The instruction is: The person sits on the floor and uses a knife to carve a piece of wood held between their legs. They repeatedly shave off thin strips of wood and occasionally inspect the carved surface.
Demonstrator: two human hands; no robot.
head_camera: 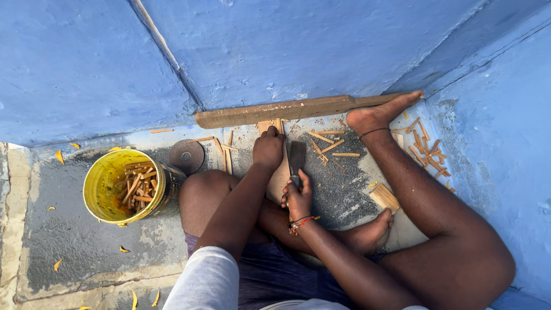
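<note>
A: From the head view, why is the left hand (pixel 268 148) up by the wooden plank (pixel 298 109)?

B: Its grip is curled tight over the top of an upright wooden piece (pixel 271 124), apparently steadying it against the plank that lies along the foot of the blue wall (pixel 275 51).

A: And the right hand (pixel 299 198)?

B: Its grip is pressed round the handle of a flat-bladed chopping knife (pixel 297 158), the blade just beside the left hand, over the floor (pixel 338 189).

A: Why the foot (pixel 379 115) on the plank's right end?

B: Likely to pin it still.

A: The rest?

B: Split wood sticks (pixel 330 143) are strewn near the plank; more fill the yellow bucket (pixel 106 183) towards the floor's left edge, with a round lid (pixel 186 155) just beside it.
</note>
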